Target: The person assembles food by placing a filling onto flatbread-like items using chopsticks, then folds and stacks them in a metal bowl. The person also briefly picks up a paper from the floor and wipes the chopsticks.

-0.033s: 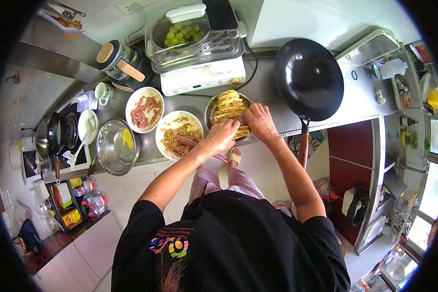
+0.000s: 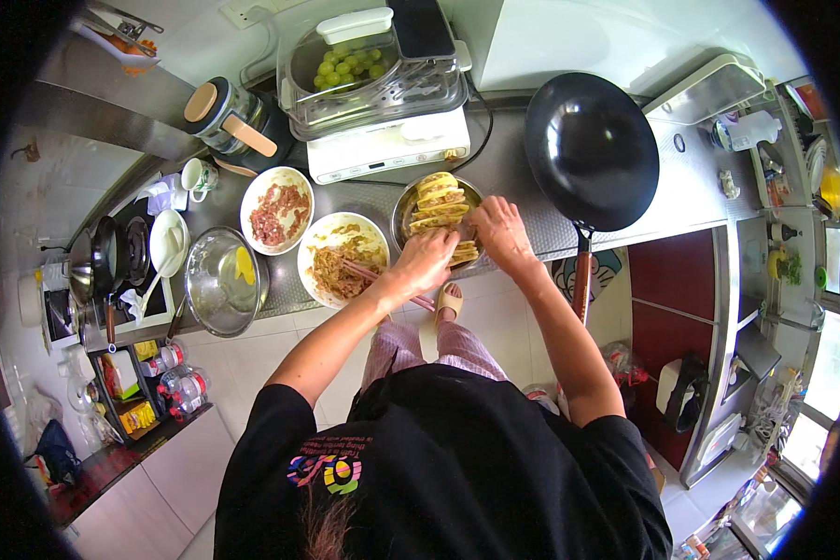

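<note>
Both my hands meet over a metal bowl [image 2: 402, 207] at the counter's front edge. A row of pale yellow slices with browner layers between them [image 2: 441, 201] stands in it. My left hand [image 2: 426, 259] is closed at the bowl's near side, its fingertips against the slices; what it pinches is hidden. My right hand [image 2: 502, 231] is curled at the bowl's right rim, its fingertips down by the slices, and I cannot make out what they hold. Just left of the bowl is a white bowl [image 2: 385, 241] of brownish minced filling [image 2: 336, 269], with pinkish chopsticks [image 2: 358, 271] resting in it.
Further left are a white bowl of pink minced meat [image 2: 280, 213] and a large metal basin [image 2: 196, 289] with a yellow piece inside. A black wok [image 2: 593, 149] lies right, its handle over the edge. Behind stand a white appliance [image 2: 387, 149], grapes [image 2: 345, 67] and a blender [image 2: 238, 121].
Almost nothing differs. My right hand's fingers have shifted very slightly at the bowl's rim; the bowls and the wok stay where they were.
</note>
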### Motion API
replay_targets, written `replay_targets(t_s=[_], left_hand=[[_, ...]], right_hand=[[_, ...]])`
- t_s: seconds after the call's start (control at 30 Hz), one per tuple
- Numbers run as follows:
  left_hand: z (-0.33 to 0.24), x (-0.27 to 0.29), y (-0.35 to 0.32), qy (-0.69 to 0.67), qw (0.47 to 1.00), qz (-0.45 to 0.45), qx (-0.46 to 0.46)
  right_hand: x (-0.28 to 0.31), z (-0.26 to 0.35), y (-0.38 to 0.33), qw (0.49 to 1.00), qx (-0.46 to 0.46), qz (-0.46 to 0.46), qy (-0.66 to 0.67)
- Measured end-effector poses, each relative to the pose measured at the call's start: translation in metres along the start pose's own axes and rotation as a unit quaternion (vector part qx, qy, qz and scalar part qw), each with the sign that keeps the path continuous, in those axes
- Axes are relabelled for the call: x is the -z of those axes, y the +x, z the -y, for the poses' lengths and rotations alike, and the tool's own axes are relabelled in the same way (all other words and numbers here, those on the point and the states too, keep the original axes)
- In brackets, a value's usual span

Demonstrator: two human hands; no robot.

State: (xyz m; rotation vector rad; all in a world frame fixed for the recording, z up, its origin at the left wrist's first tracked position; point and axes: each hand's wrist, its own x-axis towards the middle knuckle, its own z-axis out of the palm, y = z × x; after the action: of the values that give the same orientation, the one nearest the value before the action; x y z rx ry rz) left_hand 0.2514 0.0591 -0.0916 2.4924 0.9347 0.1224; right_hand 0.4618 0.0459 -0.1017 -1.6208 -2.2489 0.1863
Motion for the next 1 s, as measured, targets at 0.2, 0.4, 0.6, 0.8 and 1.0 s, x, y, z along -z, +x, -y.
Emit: replay_targets(t_s=[0.2, 0.4, 0.6, 0.8, 1.0], left_hand=[[-0.006, -0.014, -0.005, 0.116, 0.99, -0.078, -0.014], [-0.004, -0.009, -0.009, 0.146, 0.987, -0.072, -0.016], [0.004, 0.013, -0.034, 0.086, 0.993, -0.076, 0.034], [0.008, 0.022, -0.047, 0.093, 0.993, -0.043, 0.062], [0.011, 0.016, -0.042, 0.065, 0.996, -0.041, 0.038]], right_hand=[[0.006, 0.009, -0.02, 0.995, -0.09, -0.002, 0.038], [0.002, 0.027, -0.031, 0.993, -0.09, 0.0, 0.075], [0.001, 0.029, -0.028, 0.993, -0.082, 0.018, 0.078], [-0.01, 0.026, -0.016, 0.994, -0.075, 0.027, 0.082], [-0.032, 0.025, -0.005, 0.993, -0.08, 0.063, 0.062]])
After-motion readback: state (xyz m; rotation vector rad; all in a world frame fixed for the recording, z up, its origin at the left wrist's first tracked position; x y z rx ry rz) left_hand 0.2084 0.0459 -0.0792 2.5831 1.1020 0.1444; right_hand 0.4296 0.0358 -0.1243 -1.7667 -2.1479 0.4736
